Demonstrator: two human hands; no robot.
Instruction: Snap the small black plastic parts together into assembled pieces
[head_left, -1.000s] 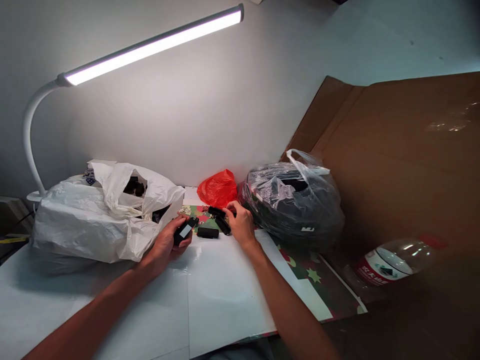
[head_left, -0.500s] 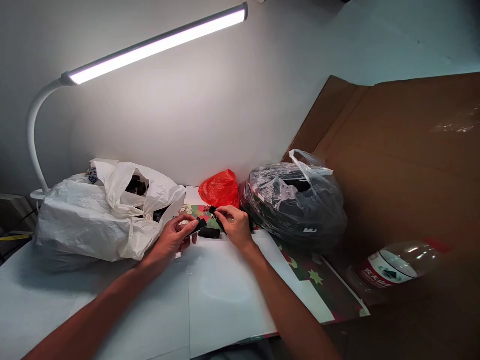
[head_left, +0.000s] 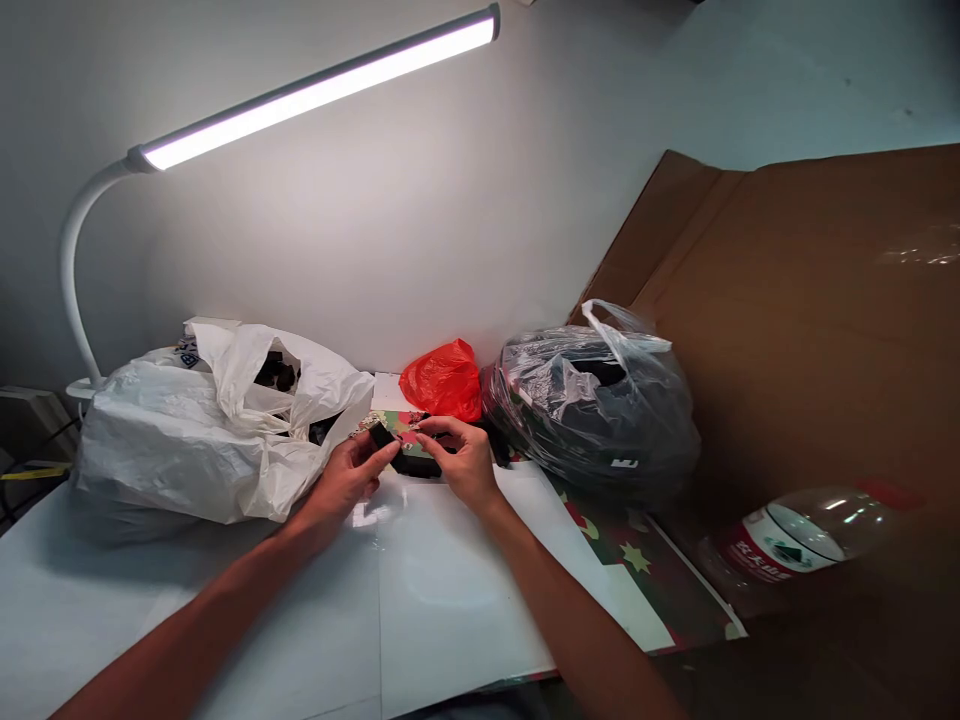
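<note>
My left hand (head_left: 354, 478) is closed round a small black block-like piece (head_left: 381, 434), whose end sticks up past the fingertips. Just to its right, my right hand (head_left: 466, 462) has thumb and forefinger brought together in a pinch. Whatever lies between those fingertips is too small to make out. Another black piece (head_left: 416, 466) rests on the table between the two hands. Behind the fingers, small shiny bits (head_left: 409, 422) are scattered on a patterned red and green surface, partly hidden by my right hand.
A white plastic bag (head_left: 172, 440) with dark pieces inside stands at left, below a lit desk lamp (head_left: 322, 95). A red bag (head_left: 442, 380) sits at the back. At right are a clear bag of dark things (head_left: 592, 420), a cardboard sheet (head_left: 810, 330) and a plastic bottle (head_left: 795, 540).
The black piece in my left hand has turned and now points up to the left. My right fingertips have drawn back a little from the black item behind and are pinched together.
</note>
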